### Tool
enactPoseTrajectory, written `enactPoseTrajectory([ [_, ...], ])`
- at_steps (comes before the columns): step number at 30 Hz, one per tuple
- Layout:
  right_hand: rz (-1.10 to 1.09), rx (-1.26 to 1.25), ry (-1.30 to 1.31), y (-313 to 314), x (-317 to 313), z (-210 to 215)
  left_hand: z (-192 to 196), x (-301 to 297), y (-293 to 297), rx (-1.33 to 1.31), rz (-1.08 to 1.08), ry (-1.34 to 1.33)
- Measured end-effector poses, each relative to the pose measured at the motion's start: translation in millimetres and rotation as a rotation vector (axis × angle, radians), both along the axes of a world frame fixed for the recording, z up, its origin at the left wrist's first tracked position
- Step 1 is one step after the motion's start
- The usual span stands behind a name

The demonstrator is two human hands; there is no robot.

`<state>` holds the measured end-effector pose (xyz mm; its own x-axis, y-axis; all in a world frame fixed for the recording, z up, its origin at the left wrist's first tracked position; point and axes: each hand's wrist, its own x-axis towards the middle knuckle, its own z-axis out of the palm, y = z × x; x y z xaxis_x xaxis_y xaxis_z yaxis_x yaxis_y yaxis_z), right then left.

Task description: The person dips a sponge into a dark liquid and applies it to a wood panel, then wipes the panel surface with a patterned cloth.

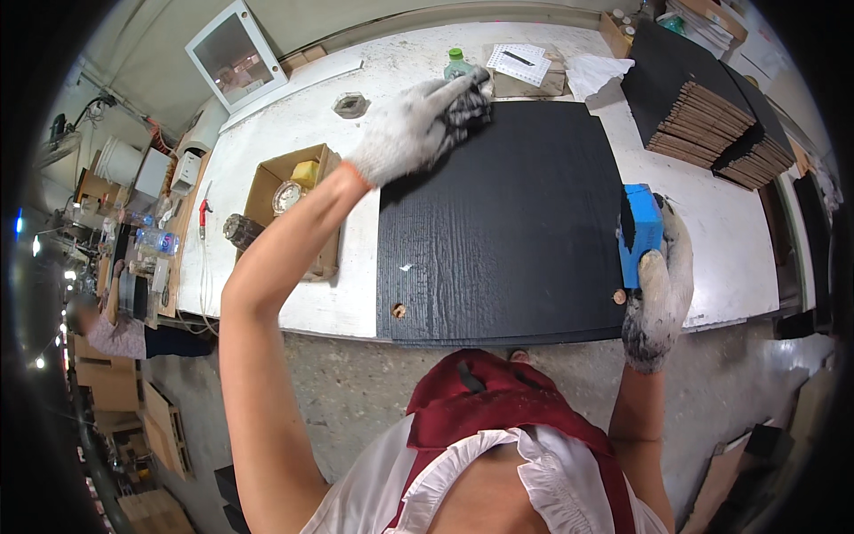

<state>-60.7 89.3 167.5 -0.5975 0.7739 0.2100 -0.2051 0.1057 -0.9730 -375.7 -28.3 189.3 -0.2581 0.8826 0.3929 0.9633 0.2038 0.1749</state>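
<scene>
Right hand (663,276) grips block (647,218), long axis along right edge of board (516,222); left hand (418,125), part-curled at its far-left corner, hold unclear.

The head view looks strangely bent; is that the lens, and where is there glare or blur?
Head view: likely the lens, as the white worktable has bowed edges and the corners are black; head view: the black panel shows a streaky sheen toward its lower left, and small white lights glare at far left; head view: left hand and right hand look fairly sharp.
</scene>
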Motion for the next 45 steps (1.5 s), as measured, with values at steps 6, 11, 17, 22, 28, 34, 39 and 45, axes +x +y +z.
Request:
enactPoseTrajectory([
  [6,0.017,0.053,0.163,2.9,-3.5,-11.7,-30.9,28.6,9.8,0.041,-0.487,-0.057],
  [11,-0.085,0.151,0.1,11.2,-0.3,-16.0,4.6,125.2,-66.8,-0.394,-0.759,-0.112],
  [17,-0.118,-0.087,0.308,11.0,-2.5,-14.8,-30.6,4.4,-28.8,-0.161,-0.338,-0.641],
  [22,-0.195,-0.03,0.368,10.8,-2.4,-14.2,-1.0,49.1,65.7,-0.003,-0.363,0.006],
  [28,-0.256,0.001,0.414,14.0,2.9,-18.7,-17.8,134.4,61.7,0.036,-0.88,-0.15],
  [34,-0.248,-0.121,0.421,12.7,5.5,-19.1,-5.8,124.4,-42.1,-0.422,-0.845,-0.667],
  [39,-0.201,-0.126,0.372,9.2,5.2,-12.4,-18.2,6.8,2.5,-0.135,-0.358,-0.338],
  [45,-0.202,-0.055,0.412,11.2,0.8,-19.5,-28.6,17.3,86.4,0.061,-0.352,0.133],
])
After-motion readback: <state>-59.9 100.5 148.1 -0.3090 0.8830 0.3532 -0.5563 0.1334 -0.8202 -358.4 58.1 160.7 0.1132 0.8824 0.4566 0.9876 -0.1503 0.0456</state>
